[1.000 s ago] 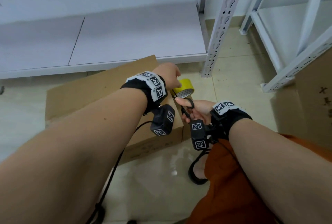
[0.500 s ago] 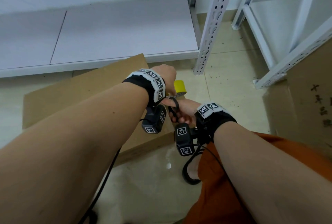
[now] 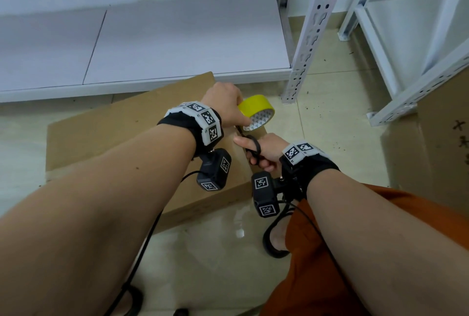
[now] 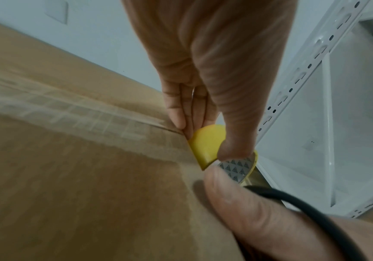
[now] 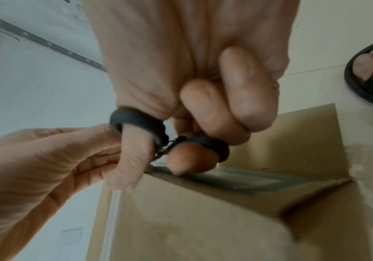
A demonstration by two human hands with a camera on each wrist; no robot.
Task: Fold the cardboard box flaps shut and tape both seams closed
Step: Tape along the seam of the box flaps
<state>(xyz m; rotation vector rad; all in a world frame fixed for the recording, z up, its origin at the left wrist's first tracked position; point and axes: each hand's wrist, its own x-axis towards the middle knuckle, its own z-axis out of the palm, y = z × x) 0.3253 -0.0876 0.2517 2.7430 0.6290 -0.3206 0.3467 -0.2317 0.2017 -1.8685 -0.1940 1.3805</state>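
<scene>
The cardboard box (image 3: 132, 138) lies on the floor, its top seam already taped. At its right end the left hand (image 3: 223, 107) pinches the yellow tape roll (image 3: 256, 111), while the right hand (image 3: 266, 151) grips black scissors (image 3: 252, 149) just beside it.

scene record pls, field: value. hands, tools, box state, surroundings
left hand: grips yellow tape roll at the box's right end
right hand: thumb and finger through black scissors handles
scissor blades: point toward the roll; tips hidden
cardboard box: on the floor, top flaps folded flat
top seam: clear tape along it
surroundings: white metal shelving behind, second carton to the right
</scene>
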